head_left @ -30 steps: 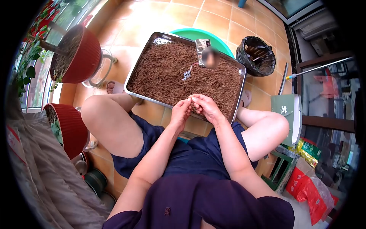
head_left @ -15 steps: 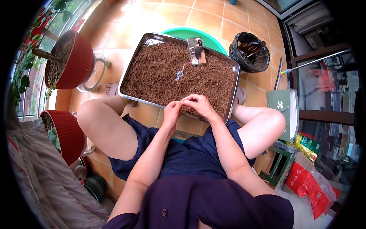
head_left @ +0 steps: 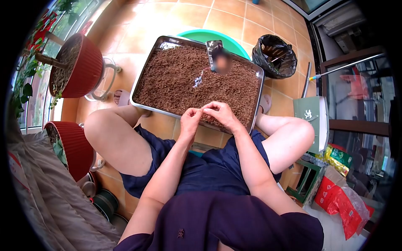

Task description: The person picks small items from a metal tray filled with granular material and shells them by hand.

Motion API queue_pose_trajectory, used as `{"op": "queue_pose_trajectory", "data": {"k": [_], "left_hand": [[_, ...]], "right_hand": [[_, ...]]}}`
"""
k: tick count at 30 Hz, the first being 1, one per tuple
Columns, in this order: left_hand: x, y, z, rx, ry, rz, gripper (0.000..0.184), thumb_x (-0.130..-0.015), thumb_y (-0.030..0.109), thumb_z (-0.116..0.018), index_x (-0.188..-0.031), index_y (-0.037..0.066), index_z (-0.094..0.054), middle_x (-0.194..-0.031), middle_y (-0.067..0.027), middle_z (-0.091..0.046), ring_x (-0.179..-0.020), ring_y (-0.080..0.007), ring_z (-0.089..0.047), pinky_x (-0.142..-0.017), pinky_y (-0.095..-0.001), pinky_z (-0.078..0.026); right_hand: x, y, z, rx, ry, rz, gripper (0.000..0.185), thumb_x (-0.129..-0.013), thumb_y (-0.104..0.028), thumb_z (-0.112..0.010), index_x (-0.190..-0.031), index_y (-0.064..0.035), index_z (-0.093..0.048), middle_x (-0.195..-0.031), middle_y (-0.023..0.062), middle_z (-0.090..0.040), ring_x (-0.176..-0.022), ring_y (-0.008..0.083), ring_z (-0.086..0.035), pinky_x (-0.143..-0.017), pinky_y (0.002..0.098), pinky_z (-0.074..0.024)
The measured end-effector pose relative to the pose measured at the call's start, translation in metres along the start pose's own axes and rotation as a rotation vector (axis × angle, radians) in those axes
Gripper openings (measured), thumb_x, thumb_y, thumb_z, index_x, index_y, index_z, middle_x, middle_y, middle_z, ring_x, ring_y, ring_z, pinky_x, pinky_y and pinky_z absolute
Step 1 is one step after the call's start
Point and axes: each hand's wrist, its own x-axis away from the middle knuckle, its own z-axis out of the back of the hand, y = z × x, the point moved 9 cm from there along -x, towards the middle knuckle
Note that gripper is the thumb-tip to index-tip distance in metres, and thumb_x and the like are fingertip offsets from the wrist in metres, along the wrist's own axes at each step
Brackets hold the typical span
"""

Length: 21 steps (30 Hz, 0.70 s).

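My left hand (head_left: pixel 191 121) and my right hand (head_left: pixel 220 114) meet over the near edge of a metal tray (head_left: pixel 133 93). Both are closed in a pinch, fingertips touching or almost touching. Whatever lies between them is too small to make out. Brown crumbly soil (head_left: pixel 171 79) fills the tray. On the soil, a little beyond my hands, rests a small white-and-bluish scrap (head_left: pixel 198 79). A phone or small mirror-like slab (head_left: pixel 211 47) lies near the tray's far side, its lower part blurred.
Behind the tray sits a green basin (head_left: pixel 226 40). A bin with a black bag (head_left: pixel 274 56) stands at the far right. Red flowerpots (head_left: pixel 86 62) line the left. At right are a green box (head_left: pixel 307 113) and a red plastic bag (head_left: pixel 341 205). My legs flank the tray.
My hands have shifted very slightly, still pinched together above the tray edge. The picture on the slab's surface looks different. The tray and soil stay in place.
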Motion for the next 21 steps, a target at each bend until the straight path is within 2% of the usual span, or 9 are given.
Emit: {"op": "queue_pose_trajectory", "data": {"k": [3, 6, 9, 15, 18, 21], "left_hand": [[0.01, -0.002, -0.006, 0.194, -0.055, 0.191, 0.015, -0.093, 0.02, -0.065, -0.081, 0.011, -0.06, -0.066, 0.0088, -0.048, -0.052, -0.0002, -0.038, -0.045, -0.0185, -0.027], [0.009, -0.008, -0.006, 0.252, -0.064, 0.226, 0.012, -0.09, 0.02, -0.067, -0.085, 0.009, -0.065, -0.067, 0.007, -0.052, -0.051, -0.0009, -0.038, -0.045, -0.0193, -0.027], [0.007, -0.015, -0.003, 0.285, -0.041, 0.253, 0.011, -0.089, 0.017, -0.067, -0.082, 0.009, -0.063, -0.068, 0.0072, -0.051, -0.054, -0.0013, -0.039, -0.047, -0.0197, -0.029], [0.0, -0.001, 0.002, -0.054, 0.009, 0.012, 0.014, -0.087, 0.014, -0.065, -0.078, 0.009, -0.055, -0.07, 0.0075, -0.049, -0.062, -0.0023, -0.042, -0.054, -0.0193, -0.032], [0.003, 0.0, -0.001, -0.094, -0.019, 0.0, 0.013, -0.086, 0.013, -0.065, -0.078, 0.008, -0.055, -0.072, 0.008, -0.049, -0.068, -0.002, -0.041, -0.058, -0.0198, -0.033], [0.002, 0.005, -0.004, -0.052, -0.017, -0.052, 0.011, -0.087, 0.012, -0.063, -0.08, 0.008, -0.055, -0.071, 0.007, -0.049, -0.064, -0.0033, -0.042, -0.057, -0.0196, -0.034]], "right_hand": [[0.003, -0.008, 0.005, 0.076, 0.056, 0.032, 0.017, -0.088, -0.016, -0.068, -0.098, -0.0032, -0.073, -0.083, 0.0022, -0.067, -0.071, 0.0084, -0.06, -0.064, 0.0251, -0.0483], [0.007, -0.028, 0.007, 0.281, 0.151, 0.254, 0.016, -0.086, -0.016, -0.069, -0.097, -0.0049, -0.073, -0.083, 0.0048, -0.066, -0.072, 0.0122, -0.061, -0.064, 0.0268, -0.0486], [0.01, -0.033, 0.002, 0.354, 0.147, 0.257, 0.016, -0.084, -0.016, -0.07, -0.096, -0.0063, -0.074, -0.082, 0.0066, -0.064, -0.073, 0.0152, -0.062, -0.065, 0.0286, -0.0494], [0.008, -0.021, -0.003, 0.369, 0.111, 0.15, 0.017, -0.082, -0.016, -0.069, -0.094, -0.0047, -0.072, -0.085, 0.0072, -0.066, -0.073, 0.0149, -0.064, -0.068, 0.0296, -0.0514], [0.007, -0.007, -0.004, 0.357, 0.075, 0.049, 0.017, -0.08, -0.016, -0.069, -0.091, -0.003, -0.068, -0.084, 0.008, -0.067, -0.073, 0.0157, -0.064, -0.068, 0.0296, -0.0519], [0.008, -0.001, -0.003, 0.289, 0.1, 0.057, 0.016, -0.079, -0.014, -0.067, -0.089, -0.0024, -0.063, -0.08, 0.0079, -0.065, -0.072, 0.0162, -0.064, -0.066, 0.0296, -0.0518]]}}
